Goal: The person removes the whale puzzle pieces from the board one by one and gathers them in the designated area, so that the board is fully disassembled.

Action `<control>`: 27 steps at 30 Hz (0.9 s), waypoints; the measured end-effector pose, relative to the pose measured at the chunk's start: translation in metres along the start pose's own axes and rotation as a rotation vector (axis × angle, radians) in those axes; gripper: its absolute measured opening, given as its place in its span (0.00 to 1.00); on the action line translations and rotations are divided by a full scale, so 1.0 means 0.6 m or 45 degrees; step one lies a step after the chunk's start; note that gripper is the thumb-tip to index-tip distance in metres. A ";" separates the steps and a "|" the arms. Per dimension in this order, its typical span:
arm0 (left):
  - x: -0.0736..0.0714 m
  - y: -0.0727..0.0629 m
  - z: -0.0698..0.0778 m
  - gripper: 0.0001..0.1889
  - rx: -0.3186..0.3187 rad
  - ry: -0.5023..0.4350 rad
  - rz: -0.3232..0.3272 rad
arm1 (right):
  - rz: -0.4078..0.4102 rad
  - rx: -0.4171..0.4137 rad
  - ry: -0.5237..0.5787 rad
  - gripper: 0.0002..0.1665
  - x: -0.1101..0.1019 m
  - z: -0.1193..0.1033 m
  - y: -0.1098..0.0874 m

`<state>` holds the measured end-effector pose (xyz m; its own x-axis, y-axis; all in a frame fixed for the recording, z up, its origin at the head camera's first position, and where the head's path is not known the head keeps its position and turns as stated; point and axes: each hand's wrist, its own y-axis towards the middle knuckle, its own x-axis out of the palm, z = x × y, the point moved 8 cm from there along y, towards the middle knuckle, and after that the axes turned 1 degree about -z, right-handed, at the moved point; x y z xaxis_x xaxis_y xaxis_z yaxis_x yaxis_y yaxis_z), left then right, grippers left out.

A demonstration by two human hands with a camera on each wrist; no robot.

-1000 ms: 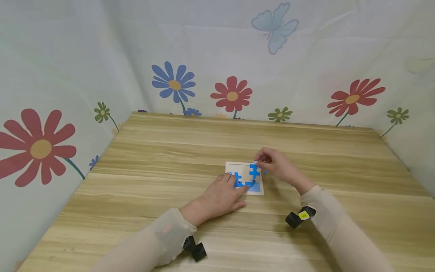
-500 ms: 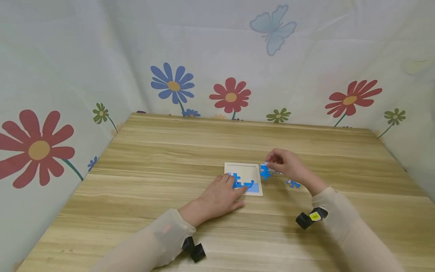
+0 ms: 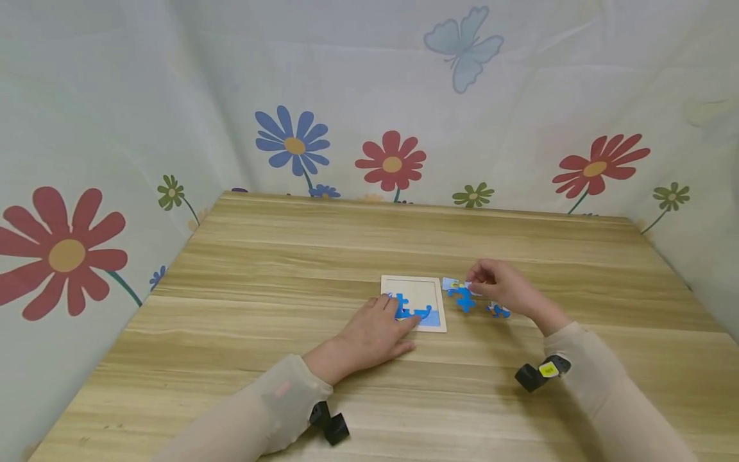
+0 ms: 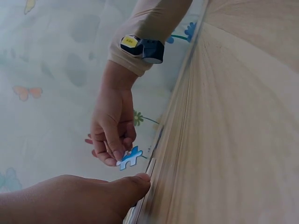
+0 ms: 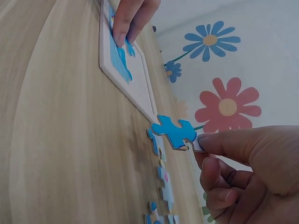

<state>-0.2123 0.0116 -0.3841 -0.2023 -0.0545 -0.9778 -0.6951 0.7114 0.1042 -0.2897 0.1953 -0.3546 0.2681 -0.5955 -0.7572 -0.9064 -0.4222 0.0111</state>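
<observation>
Between thumb and fingertip, my right hand [image 3: 501, 287] pinches a blue puzzle piece [image 5: 175, 133] by its pale corner. The piece hangs above the table, just right of a light wooden puzzle frame [image 3: 412, 279]. In the lower part of that frame lie joined blue pieces [image 3: 428, 318]; the upper part shows bare board. My left hand [image 3: 369, 330] rests on the frame's lower left, its fingertips pressing on the pieces there and hiding some of them. In the left wrist view the held piece [image 4: 130, 157] appears tilted beyond my left thumb.
Loose puzzle pieces [image 5: 164, 179] lie on the wooden table [image 3: 277, 256] right of the frame, partly under the right hand. One more loose cluster [image 3: 498, 310] sits nearer the right wrist. A flowered cloth [image 3: 346, 77] stands behind the table.
My right hand has moved right with the blue puzzle piece, from over the frame to above the loose pieces. The left hand has stayed on the frame.
</observation>
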 end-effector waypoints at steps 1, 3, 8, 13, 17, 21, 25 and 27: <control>0.000 0.000 0.000 0.25 0.000 0.003 0.001 | -0.005 0.005 0.005 0.05 0.000 0.002 -0.002; -0.001 0.001 0.000 0.24 0.000 0.007 -0.001 | -0.015 0.013 0.015 0.06 0.000 0.007 -0.004; -0.001 0.002 0.000 0.24 -0.001 0.005 -0.012 | -0.038 0.042 0.022 0.06 0.002 0.019 -0.008; 0.000 0.001 0.000 0.24 -0.005 -0.012 -0.016 | -0.064 0.058 0.017 0.04 0.004 0.031 -0.010; 0.001 0.001 0.000 0.24 -0.004 -0.021 -0.016 | -0.074 0.066 0.007 0.04 0.007 0.044 -0.011; 0.001 0.001 0.000 0.24 -0.002 -0.027 -0.016 | -0.071 0.074 0.002 0.04 0.008 0.056 -0.011; 0.002 0.001 -0.001 0.24 -0.004 -0.031 -0.019 | -0.072 0.069 0.006 0.03 0.010 0.060 -0.012; 0.002 0.002 -0.002 0.24 -0.004 -0.029 -0.015 | -0.073 0.057 0.014 0.04 0.011 0.060 -0.013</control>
<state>-0.2142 0.0118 -0.3849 -0.1784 -0.0466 -0.9829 -0.6997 0.7083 0.0935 -0.2925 0.2191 -0.3833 0.3234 -0.5786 -0.7488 -0.9030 -0.4252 -0.0615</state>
